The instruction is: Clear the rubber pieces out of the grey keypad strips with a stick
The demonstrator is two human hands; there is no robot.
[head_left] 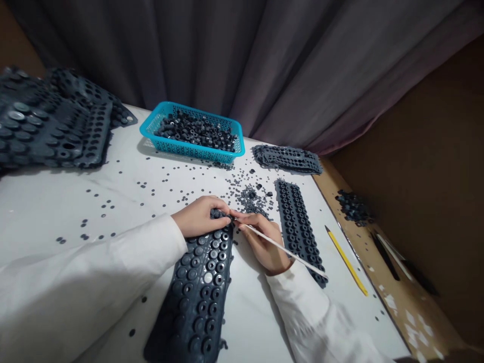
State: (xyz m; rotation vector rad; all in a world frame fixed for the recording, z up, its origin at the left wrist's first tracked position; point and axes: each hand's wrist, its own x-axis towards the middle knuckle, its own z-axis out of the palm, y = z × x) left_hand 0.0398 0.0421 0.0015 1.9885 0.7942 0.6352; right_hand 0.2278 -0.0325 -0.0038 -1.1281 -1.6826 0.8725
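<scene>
Your left hand (202, 218) pinches a studded sheet (199, 282); your right hand (269, 247) pinches a white stick (302, 261). A blue basket (189, 149) sits by the table's (128, 209) far edge.

The dark rubbery strip (200, 282) – rows of raised round studs, some with open centres – lies at a slant, its far end bent up. The slim white stick (286, 249) slopes off rightward, its tip at the strip's far right corner.
</scene>
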